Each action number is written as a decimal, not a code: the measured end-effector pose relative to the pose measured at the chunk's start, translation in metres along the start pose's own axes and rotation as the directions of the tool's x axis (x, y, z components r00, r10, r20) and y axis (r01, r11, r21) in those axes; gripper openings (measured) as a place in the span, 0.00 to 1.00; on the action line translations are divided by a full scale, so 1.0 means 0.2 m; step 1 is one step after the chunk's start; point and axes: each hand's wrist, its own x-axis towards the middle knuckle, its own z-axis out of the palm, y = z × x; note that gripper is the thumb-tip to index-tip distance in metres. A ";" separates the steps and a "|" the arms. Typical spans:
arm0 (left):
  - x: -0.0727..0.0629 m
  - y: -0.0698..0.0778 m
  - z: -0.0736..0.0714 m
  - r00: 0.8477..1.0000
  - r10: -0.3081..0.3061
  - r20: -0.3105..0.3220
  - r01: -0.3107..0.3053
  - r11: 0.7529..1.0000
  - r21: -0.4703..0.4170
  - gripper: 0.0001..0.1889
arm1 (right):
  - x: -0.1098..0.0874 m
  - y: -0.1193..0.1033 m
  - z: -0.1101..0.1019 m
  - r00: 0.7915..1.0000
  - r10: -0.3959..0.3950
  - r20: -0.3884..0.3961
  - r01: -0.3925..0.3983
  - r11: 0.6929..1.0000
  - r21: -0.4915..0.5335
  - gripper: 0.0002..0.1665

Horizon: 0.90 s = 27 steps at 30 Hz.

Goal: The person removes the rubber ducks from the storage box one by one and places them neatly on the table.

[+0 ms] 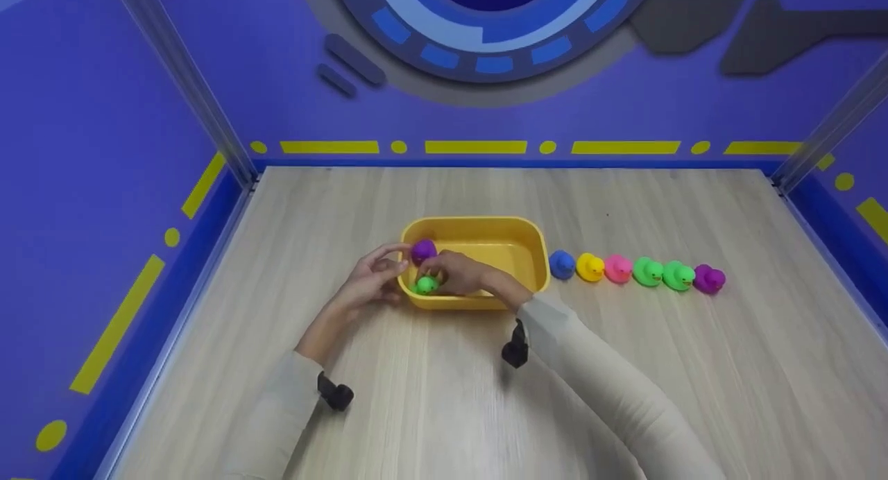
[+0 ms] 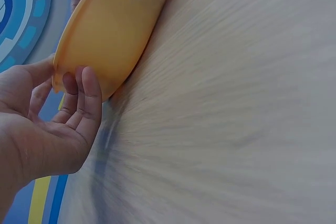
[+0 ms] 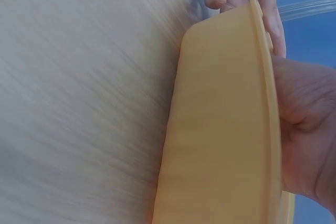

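Observation:
A yellow plastic tub (image 1: 510, 258) stands on the table, with a purple rubber duck (image 1: 423, 251) and a green rubber duck (image 1: 426, 284) in its left end. My left hand (image 1: 371, 275) holds the tub's left end. In the left wrist view, the fingers (image 2: 90, 95) of that hand curve against the outer wall and the rim. My right hand (image 1: 454, 272) reaches down inside the tub, its fingertips pinching the green duck. From the right wrist, the tub's wall (image 3: 220, 114) hides those fingertips and the ducks.
Right of the tub runs a row of rubber ducks: blue (image 1: 562, 265), yellow (image 1: 590, 266), pink (image 1: 617, 268), two green ones (image 1: 648, 271) and a purple one (image 1: 709, 279) at the far end. Blue panels (image 1: 485, 119) wall the table (image 1: 430, 383) at the back and sides.

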 end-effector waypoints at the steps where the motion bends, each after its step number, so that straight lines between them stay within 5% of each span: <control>1: 0.00 0.00 0.00 1.000 -0.002 -0.002 0.002 1.000 0.000 0.24 | 0.00 0.00 0.00 1.000 0.007 0.007 -0.007 1.000 -0.007 0.17; 27: 0.02 0.01 0.01 1.000 -0.015 -0.020 0.015 1.000 -0.010 0.23 | -0.19 0.07 -0.09 0.992 0.125 0.018 -0.126 0.983 0.131 0.19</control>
